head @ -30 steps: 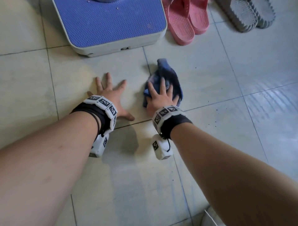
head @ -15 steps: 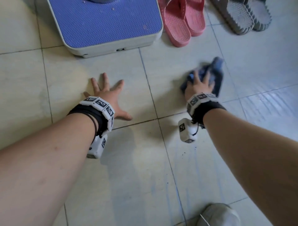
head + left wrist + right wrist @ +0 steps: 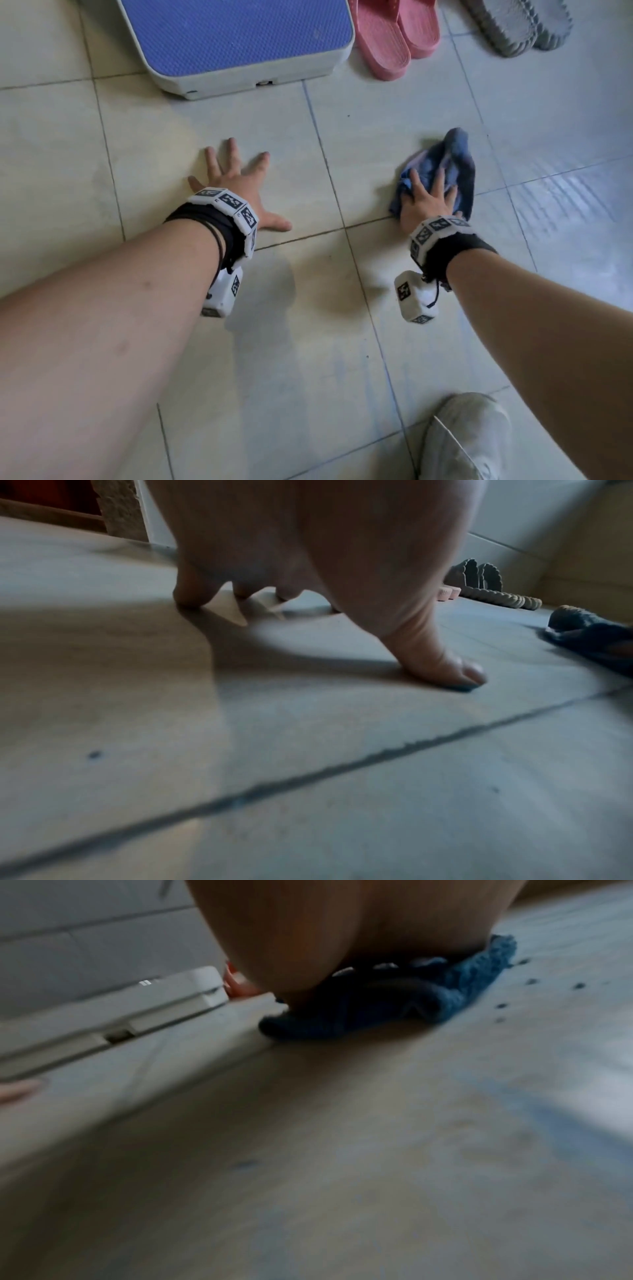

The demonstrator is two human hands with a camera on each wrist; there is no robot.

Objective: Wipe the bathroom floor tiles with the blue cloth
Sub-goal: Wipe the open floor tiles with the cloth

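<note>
The blue cloth [image 3: 442, 171] lies bunched on the floor tiles [image 3: 394, 113] at about 2 o'clock from the centre of the head view, just past a grout line. The right hand [image 3: 426, 202] lies flat on its near half, fingers [image 3: 436, 178] straight and spread; this grip presses down and does not curl round the fabric. In the right wrist view the cloth [image 3: 394, 1007] sits squashed under the palm, with dark specks on the tile at 3 o'clock from it.

Over the last second the cloth has swept from the middle tile out to the right, and in the last half second it has come back a little toward the person. That reads as a side-to-side wiping stroke under way, with the specked tile likely next.

The left hand [image 3: 239, 192] has stayed planted at 10 o'clock, grip wide and splayed on bare tile, holding nothing and bracing the body.

Further out, a blue-topped scale [image 3: 239, 41] sits at 12 o'clock, 2 pink slippers [image 3: 394, 37] and 2 grey slippers [image 3: 513, 24] at 1 o'clock, and a pale shoe [image 3: 462, 438] at 5 o'clock.
</note>
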